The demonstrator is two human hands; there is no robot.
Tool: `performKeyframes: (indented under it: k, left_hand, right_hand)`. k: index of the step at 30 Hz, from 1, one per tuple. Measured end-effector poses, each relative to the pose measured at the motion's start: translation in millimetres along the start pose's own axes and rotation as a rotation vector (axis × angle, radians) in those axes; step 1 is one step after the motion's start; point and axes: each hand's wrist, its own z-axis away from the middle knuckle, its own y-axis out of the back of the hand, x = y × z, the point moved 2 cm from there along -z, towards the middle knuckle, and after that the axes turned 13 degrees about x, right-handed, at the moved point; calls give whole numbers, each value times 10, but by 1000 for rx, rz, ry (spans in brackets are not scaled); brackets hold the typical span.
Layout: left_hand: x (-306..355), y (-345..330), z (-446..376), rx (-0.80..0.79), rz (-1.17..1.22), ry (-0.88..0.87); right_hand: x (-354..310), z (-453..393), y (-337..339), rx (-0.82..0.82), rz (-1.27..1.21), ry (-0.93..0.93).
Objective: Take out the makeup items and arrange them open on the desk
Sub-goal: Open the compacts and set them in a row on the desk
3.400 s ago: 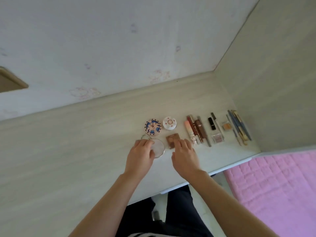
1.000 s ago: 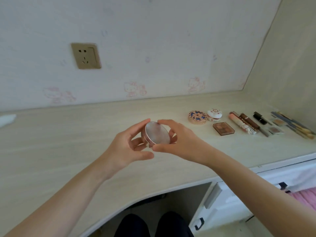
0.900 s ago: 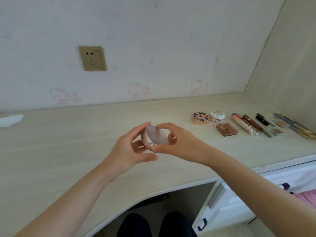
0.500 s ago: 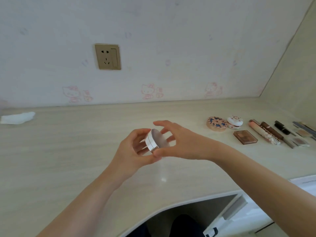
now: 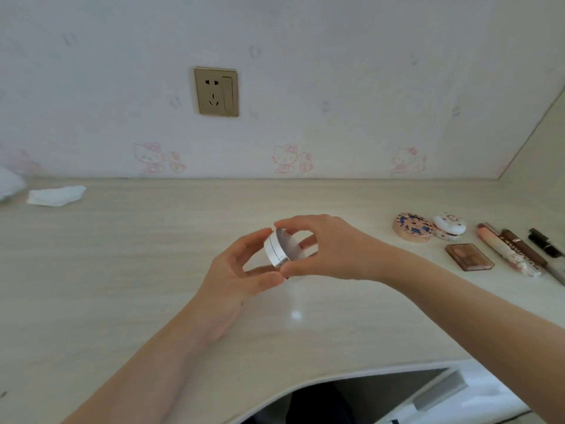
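Observation:
A round white compact (image 5: 282, 249) with a silver rim is held on edge above the desk (image 5: 122, 270), between both hands. My left hand (image 5: 241, 273) grips its left side with thumb below and fingers above. My right hand (image 5: 330, 249) pinches its right side, index finger on top and thumb at the bottom. The compact's lid looks closed. Far right on the desk lie a blue-patterned round compact (image 5: 413, 227), a small white floral case (image 5: 449, 226), a brown square palette (image 5: 469, 257) and several tubes and pencils (image 5: 513, 252).
A crumpled white tissue (image 5: 56, 195) lies at the desk's far left near the wall. A gold wall socket (image 5: 217, 91) sits above the desk. The desk's curved front edge (image 5: 336, 381) runs below my arms, with a white drawer unit (image 5: 458, 396) at lower right.
Both hands have lifted the compact off the desk and turned it on edge. The view has swung left, so the row of makeup items now sits at the far right.

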Motion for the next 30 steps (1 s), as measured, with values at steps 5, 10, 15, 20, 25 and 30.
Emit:
performKeyframes:
  k: [5, 10, 15, 20, 25, 30]
  left_hand:
    - [-60, -24, 7, 7, 109, 59]
    - [-48, -19, 24, 28, 111, 12]
    - [-17, -6, 29, 13, 110, -7]
    - [-30, 48, 4, -39, 89, -19]
    - [-48, 52, -7, -69, 74, -43]
    - [-18, 58, -34, -18, 21, -90]
  right_hand:
    - [44, 18, 23, -62, 4, 7]
    - [33, 56, -38, -34, -10, 36]
    - [-18, 66, -76, 59, -63, 59]
    - [-32, 85, -71, 87, -76, 48]
    - [-42, 111, -59, 105, -62, 62]
    - [-74, 103, -45, 114, -47, 102]
